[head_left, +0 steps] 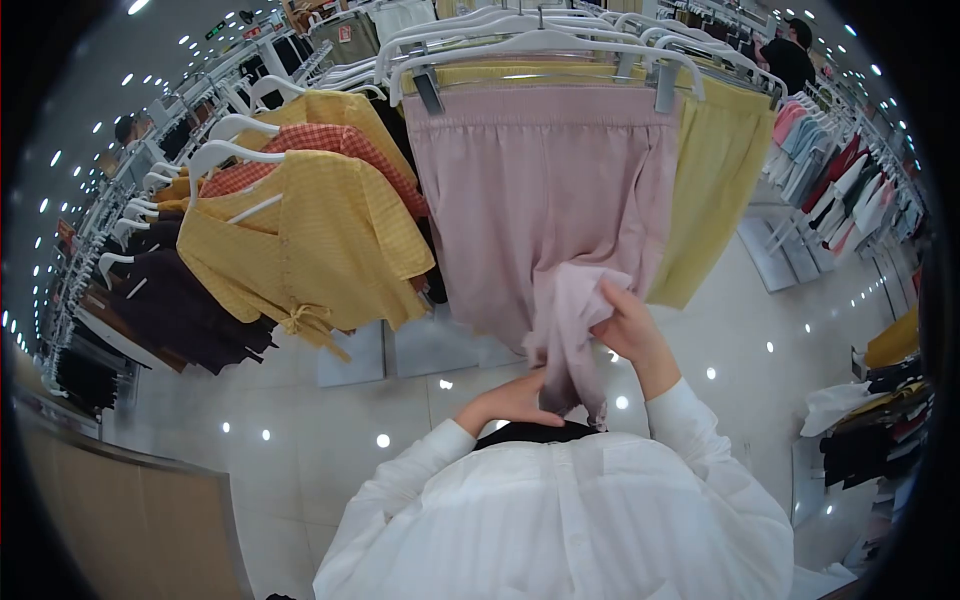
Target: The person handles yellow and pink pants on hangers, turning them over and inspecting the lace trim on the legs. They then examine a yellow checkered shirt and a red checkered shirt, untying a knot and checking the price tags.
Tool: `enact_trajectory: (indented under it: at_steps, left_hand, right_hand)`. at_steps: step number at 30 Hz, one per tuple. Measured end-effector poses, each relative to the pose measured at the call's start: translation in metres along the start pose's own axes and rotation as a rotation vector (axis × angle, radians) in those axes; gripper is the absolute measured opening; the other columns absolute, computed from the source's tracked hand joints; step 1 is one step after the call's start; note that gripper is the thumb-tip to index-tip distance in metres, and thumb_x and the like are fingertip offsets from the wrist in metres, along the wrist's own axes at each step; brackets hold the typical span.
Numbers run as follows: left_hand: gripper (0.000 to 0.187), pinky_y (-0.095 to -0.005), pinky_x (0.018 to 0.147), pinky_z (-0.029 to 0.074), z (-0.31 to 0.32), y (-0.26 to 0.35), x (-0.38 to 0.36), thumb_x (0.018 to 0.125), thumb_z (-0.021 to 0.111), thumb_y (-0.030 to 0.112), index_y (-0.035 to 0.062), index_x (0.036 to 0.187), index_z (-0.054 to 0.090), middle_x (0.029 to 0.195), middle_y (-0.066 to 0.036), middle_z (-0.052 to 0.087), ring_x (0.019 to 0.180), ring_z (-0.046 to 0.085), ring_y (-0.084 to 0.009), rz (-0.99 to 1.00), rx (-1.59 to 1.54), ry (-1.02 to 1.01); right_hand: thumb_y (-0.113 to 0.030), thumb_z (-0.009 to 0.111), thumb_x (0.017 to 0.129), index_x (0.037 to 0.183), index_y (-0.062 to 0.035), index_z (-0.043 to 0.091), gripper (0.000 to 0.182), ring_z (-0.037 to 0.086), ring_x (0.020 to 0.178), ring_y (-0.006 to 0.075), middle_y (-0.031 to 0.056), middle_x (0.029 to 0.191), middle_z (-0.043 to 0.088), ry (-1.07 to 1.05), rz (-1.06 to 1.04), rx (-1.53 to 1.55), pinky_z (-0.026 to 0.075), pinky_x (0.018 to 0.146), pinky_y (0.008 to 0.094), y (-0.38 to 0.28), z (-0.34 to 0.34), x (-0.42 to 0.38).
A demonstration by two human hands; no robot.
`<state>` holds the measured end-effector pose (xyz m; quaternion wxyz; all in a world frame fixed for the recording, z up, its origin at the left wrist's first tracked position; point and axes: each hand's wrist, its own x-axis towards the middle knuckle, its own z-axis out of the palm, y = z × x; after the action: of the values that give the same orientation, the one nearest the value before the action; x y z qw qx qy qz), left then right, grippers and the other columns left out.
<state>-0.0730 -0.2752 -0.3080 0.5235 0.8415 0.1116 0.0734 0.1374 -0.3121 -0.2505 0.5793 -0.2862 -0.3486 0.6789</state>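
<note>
In front of your chest, in the head view, the pink trousers (pixel 540 180) hang by two metal clips from a white hanger (pixel 545 42). Your right hand (pixel 630 328) is at their lower part; its thumb and fingers are closed on a bunched fold. Your left hand (pixel 515 398) is at the lowest end of this same cloth and touches it, but some fingers are behind the fabric, so I cannot tell if they grip.

In my judgement, the main risk is a pull downward: if you draw the fold too strongly, the waistband could slip from the clips, or the hanger could tilt. Also, if you squeeze the fold for long, the thin-looking cloth may crease.

Below the pink trousers lies a pale, glossy tiled floor (pixel 450 450), which reflects the ceiling lamps. Just beside them on the right hang yellow trousers (pixel 730 170); on the left, a yellow blouse (pixel 310 230) with a red checked garment (pixel 330 150) behind it. Farther right of them is another clothes rack (pixel 840 170), and beyond it stands a person in black (pixel 790 65).
</note>
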Motion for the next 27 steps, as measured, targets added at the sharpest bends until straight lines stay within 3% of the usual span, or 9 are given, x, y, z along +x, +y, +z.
enact_trajectory:
  at_steps: [2,5,7,12,15,17,19,25,27]
  left_hand:
    - [0.067,-0.0327,0.093,0.034,-0.001,0.004,0.016,0.073,0.067,0.031,0.0008,0.123,0.036,0.119,-0.015,0.045,0.109,0.044,-0.0236,0.025,-0.002,-0.007]
    - [0.052,-0.0315,0.087,0.040,0.006,-0.017,0.034,0.079,0.061,0.026,-0.0008,0.119,0.040,0.111,-0.010,0.052,0.102,0.049,-0.0193,-0.097,-0.582,-0.044]
    - [0.059,-0.0317,0.092,0.035,0.005,-0.036,0.043,0.079,0.061,0.029,-0.0007,0.122,0.035,0.118,-0.012,0.046,0.108,0.044,-0.0201,-0.100,-0.483,-0.061]
    - [0.054,-0.0320,0.095,0.033,0.012,-0.041,0.042,0.085,0.051,0.030,0.0003,0.127,0.034,0.126,-0.012,0.041,0.115,0.039,-0.0207,-0.311,-0.539,-0.070]
    - [0.052,-0.0321,0.097,0.030,-0.002,-0.008,0.040,0.088,0.045,0.032,0.0011,0.128,0.033,0.129,-0.012,0.037,0.117,0.036,-0.0201,-0.185,-0.398,0.112]
    - [0.057,-0.0370,0.089,0.040,-0.011,0.003,0.041,0.088,0.040,0.042,0.0044,0.129,0.031,0.123,-0.008,0.044,0.108,0.046,-0.0193,-0.029,-0.345,0.426]
    - [0.054,-0.0358,0.082,0.045,-0.035,0.053,0.036,0.088,0.039,0.042,0.0056,0.127,0.033,0.121,-0.009,0.045,0.105,0.050,-0.0210,0.043,-0.896,0.645]
    - [0.045,-0.0337,0.075,0.048,-0.076,0.071,0.018,0.087,0.043,0.042,0.0085,0.118,0.041,0.110,-0.006,0.050,0.095,0.054,-0.0191,0.142,-1.274,0.484]
    - [0.041,-0.0324,0.070,0.049,-0.069,0.092,0.025,0.085,0.049,0.041,0.0097,0.111,0.044,0.098,-0.003,0.054,0.085,0.056,-0.0152,0.204,-1.181,0.651]
  right_hand:
    - [-0.031,0.038,0.090,0.124,-0.0032,0.037,0.044,0.043,0.114,0.0220,0.0094,0.120,0.048,0.069,-0.128,0.273,0.033,0.095,0.0380,-0.012,0.015,-0.004]
    - [-0.034,0.044,0.087,0.132,-0.0047,0.023,0.057,0.033,0.122,0.0241,0.0092,0.132,0.033,-0.050,-0.207,0.291,0.027,0.099,0.0381,-0.025,0.028,-0.014]
    - [-0.034,0.048,0.085,0.134,-0.0056,0.018,0.065,0.031,0.123,0.0244,0.0092,0.134,0.030,-0.101,-0.252,0.275,0.027,0.099,0.0383,-0.036,0.042,-0.017]
    - [-0.013,0.058,0.077,0.138,-0.0091,0.001,0.084,0.034,0.118,0.0183,0.0086,0.135,0.025,-0.111,-0.393,-0.144,0.034,0.093,0.0313,-0.050,0.077,-0.006]
    - [-0.010,0.057,0.076,0.137,-0.0078,0.007,0.079,0.036,0.116,0.0185,0.0097,0.134,0.028,-0.073,-0.353,-0.132,0.033,0.093,0.0304,-0.036,0.070,-0.001]
    - [-0.012,0.058,0.075,0.137,-0.0072,0.011,0.077,0.037,0.115,0.0188,0.0105,0.133,0.030,0.016,-0.384,-0.256,0.032,0.094,0.0311,-0.027,0.052,-0.005]
    - [-0.021,0.064,0.073,0.135,-0.0055,0.021,0.077,0.037,0.116,0.0217,0.0122,0.130,0.034,0.135,-0.449,-0.475,0.027,0.097,0.0339,-0.023,0.045,-0.013]
    - [-0.025,0.071,0.066,0.135,-0.0030,0.018,0.090,0.029,0.123,0.0273,0.0147,0.133,0.031,0.030,-0.461,-0.739,0.021,0.101,0.0348,0.023,0.090,-0.011]
    - [-0.022,0.072,0.065,0.135,-0.0018,0.017,0.091,0.028,0.123,0.0277,0.0154,0.133,0.030,0.090,-0.534,-0.746,0.021,0.101,0.0346,0.032,0.104,-0.007]
